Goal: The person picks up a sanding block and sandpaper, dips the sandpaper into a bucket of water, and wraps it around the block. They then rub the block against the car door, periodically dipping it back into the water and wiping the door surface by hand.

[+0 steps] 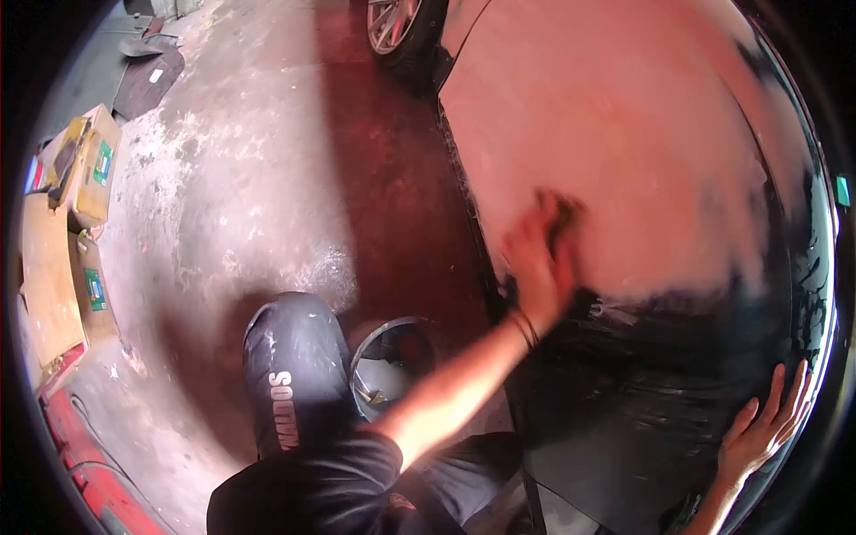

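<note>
My left hand, blurred by motion, presses a small dark pad against the car's side panel; the pad's exact kind is lost in the smear. A dark band circles that wrist. Around and above this hand the panel looks pale and matte under reddish light, and below it turns black and shiny. At the far right, my right hand rests open, fingers spread along the panel's bright curved edge, holding nothing.
A dark bucket stands on the floor beside my knee. Further ahead is a car wheel. Cardboard boxes and a red metal object line the left side. A dark sheet lies at the upper left.
</note>
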The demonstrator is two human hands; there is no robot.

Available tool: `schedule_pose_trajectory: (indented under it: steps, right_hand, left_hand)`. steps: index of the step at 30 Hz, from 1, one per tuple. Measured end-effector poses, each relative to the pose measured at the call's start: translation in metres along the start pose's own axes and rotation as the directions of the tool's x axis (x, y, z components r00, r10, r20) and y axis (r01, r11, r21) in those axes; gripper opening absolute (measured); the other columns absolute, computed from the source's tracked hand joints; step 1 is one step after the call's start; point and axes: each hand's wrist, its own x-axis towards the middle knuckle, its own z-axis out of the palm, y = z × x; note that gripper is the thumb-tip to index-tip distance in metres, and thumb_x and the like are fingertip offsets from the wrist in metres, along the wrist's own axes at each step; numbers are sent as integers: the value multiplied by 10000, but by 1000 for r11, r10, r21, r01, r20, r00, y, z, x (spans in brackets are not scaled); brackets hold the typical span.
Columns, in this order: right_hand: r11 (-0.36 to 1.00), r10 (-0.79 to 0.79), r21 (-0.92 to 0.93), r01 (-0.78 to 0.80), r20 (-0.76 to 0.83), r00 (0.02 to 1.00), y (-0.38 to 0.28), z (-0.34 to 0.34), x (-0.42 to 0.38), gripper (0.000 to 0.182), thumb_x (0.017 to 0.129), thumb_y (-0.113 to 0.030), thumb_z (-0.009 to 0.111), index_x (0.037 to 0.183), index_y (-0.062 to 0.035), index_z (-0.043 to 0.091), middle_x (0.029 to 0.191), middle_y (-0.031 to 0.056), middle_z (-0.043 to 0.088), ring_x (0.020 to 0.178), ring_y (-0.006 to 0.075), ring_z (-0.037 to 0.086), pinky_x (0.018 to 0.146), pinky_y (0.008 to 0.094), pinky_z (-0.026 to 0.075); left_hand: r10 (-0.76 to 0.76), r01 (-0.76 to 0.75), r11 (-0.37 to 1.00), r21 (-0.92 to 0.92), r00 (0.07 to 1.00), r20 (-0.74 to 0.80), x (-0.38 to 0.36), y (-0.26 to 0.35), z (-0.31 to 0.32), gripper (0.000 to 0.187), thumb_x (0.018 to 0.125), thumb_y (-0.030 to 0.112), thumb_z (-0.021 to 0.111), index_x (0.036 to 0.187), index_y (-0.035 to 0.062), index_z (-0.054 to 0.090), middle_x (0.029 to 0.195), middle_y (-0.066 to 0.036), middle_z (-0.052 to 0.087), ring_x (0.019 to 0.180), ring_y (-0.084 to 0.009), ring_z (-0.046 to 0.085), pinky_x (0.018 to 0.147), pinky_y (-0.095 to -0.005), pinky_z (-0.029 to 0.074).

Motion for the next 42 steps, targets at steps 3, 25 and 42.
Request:
schedule_pose_trajectory:
  steps: [3,25,42]
  right_hand:
    - [1000,-22,16,22,-13,1000,1,0,10,534,1200,-381,362,1601,-106,582,1730,147,463,1621,395,390,1327,591,302]
    - [995,36,-96,-29,68,997,22,23,-35,504,1199,-326,394,1634,-122,547,1668,136,540,1502,381,516,1255,540,375]
    - [989,-19,-144,29,75,997,24,23,-32,493,1209,-332,383,1591,-72,558,1634,59,592,1439,381,571,1211,507,455]
  left_hand:
    - [-56,91,978,187,981,-188,97,-102,32,428,1019,219,695,1382,-5,674,1247,-244,722,1104,-439,709,987,-545,532]
    - [-221,219,975,37,969,107,7,-52,5,403,1071,233,685,1358,-49,680,1336,-264,684,1197,-377,668,1031,-465,517]
    - [-51,41,992,-123,995,-84,-96,-20,-4,574,1036,169,725,1574,21,589,1276,-217,730,1234,-399,693,1089,-501,492]
